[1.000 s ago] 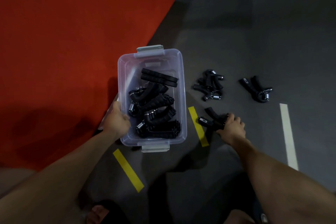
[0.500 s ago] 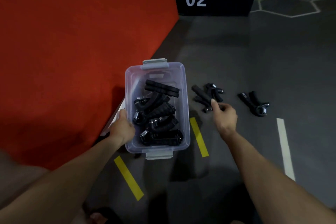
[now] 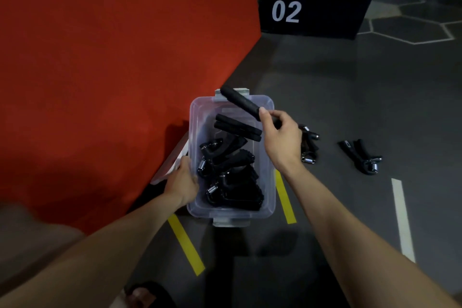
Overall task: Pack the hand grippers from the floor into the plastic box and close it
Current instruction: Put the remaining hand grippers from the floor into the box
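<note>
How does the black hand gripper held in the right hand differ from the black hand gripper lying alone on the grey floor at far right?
The black hand gripper in the right hand is lifted above the clear plastic box; the lone black hand gripper on the grey floor lies flat. The held one shows only one handle, the rest hidden by the right hand; the floor one shows both spread handles and its metal spring. Both are black.

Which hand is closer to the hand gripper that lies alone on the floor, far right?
Right. The right hand is over the plastic box, holding a gripper, left of the lone hand gripper. The left hand grips the box's opposite wall, farther away.
</note>
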